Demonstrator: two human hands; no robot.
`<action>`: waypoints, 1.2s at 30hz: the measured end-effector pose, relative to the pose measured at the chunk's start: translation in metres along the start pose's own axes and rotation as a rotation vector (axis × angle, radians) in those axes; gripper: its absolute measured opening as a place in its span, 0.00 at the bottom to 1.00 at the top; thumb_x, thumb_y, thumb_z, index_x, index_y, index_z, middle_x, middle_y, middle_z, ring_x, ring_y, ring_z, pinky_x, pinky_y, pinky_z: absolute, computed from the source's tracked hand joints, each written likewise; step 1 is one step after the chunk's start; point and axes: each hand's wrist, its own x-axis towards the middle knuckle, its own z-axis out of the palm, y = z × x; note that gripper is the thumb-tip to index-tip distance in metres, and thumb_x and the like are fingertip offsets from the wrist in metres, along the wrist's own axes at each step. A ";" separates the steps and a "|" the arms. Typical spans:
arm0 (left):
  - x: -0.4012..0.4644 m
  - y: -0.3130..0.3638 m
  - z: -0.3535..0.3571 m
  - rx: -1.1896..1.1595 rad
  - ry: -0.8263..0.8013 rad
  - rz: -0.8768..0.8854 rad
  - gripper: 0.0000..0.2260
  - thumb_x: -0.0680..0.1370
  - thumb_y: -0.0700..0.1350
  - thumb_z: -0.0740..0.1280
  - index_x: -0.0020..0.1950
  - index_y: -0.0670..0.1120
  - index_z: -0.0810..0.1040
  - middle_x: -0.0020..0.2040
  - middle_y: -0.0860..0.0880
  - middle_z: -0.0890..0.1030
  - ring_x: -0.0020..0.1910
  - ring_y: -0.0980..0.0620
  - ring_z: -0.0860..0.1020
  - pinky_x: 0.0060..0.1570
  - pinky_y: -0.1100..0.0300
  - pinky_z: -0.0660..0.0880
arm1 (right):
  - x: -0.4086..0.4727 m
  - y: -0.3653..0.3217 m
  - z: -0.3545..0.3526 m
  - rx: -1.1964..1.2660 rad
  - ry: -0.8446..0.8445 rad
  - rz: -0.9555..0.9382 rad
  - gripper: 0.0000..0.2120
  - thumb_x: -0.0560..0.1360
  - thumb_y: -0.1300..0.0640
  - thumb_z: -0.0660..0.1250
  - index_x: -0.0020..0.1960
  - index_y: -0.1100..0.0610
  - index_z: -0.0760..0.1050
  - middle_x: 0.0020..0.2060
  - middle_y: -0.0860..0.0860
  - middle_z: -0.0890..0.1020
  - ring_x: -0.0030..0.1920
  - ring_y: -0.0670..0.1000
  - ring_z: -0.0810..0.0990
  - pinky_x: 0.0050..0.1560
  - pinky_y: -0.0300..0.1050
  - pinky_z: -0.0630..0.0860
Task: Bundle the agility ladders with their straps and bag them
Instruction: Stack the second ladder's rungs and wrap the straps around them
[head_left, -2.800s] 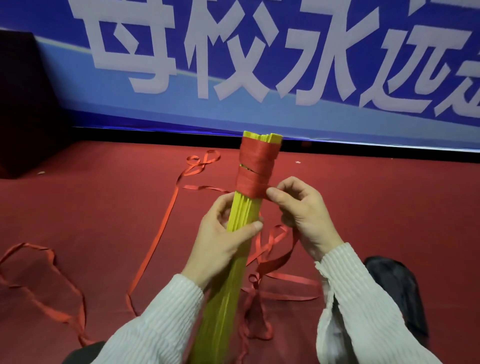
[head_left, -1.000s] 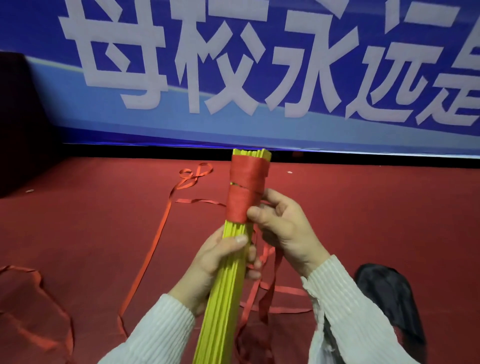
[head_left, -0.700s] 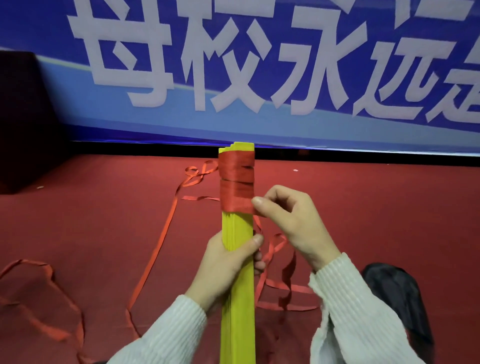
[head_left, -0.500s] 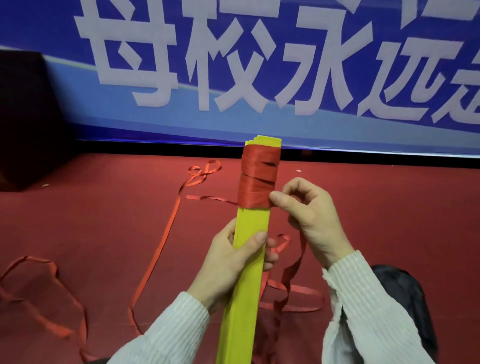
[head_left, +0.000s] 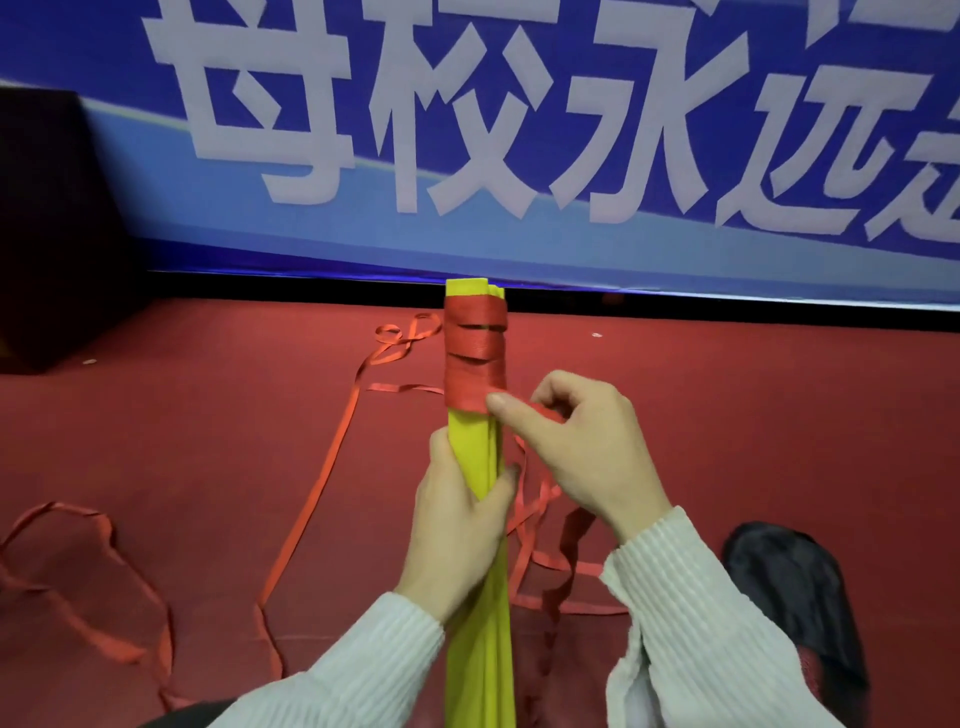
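rungs (head_left: 475, 467): stiff yellow slats, stacked and held upright over the red floor (head_left: 182, 441)
left hand (head_left: 457, 525): fingers wrapped round the stack, mid-length
right hand (head_left: 582, 447): strap (head_left: 475, 358) pinched against the lowest coil
strap feel: limp, probably slippery, best kept taut
loose tail: trailed across the floor
bag (head_left: 795, 597): dark, lying at right

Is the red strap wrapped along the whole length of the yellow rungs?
No: the red strap covers only the top end of the yellow rungs, which are bare below the left hand.
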 end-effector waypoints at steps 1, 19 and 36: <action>0.003 -0.002 -0.002 0.022 0.039 -0.006 0.12 0.79 0.48 0.73 0.53 0.51 0.69 0.39 0.54 0.77 0.37 0.58 0.76 0.36 0.58 0.69 | -0.001 -0.003 -0.002 -0.007 -0.075 -0.031 0.20 0.72 0.35 0.70 0.36 0.51 0.74 0.27 0.44 0.73 0.31 0.45 0.69 0.36 0.48 0.69; 0.009 0.018 -0.023 -0.609 -0.668 -0.216 0.09 0.65 0.44 0.77 0.42 0.50 0.81 0.34 0.47 0.73 0.29 0.49 0.71 0.33 0.57 0.70 | 0.001 0.013 -0.004 0.991 -0.505 0.172 0.24 0.71 0.57 0.75 0.66 0.55 0.78 0.55 0.58 0.84 0.44 0.57 0.78 0.39 0.49 0.70; 0.008 0.010 -0.015 -0.445 -0.013 -0.129 0.15 0.75 0.41 0.78 0.46 0.36 0.74 0.32 0.39 0.77 0.30 0.45 0.76 0.34 0.46 0.76 | 0.012 0.004 -0.010 0.433 -0.106 -0.048 0.11 0.76 0.59 0.75 0.36 0.54 0.78 0.28 0.44 0.73 0.31 0.42 0.68 0.33 0.37 0.65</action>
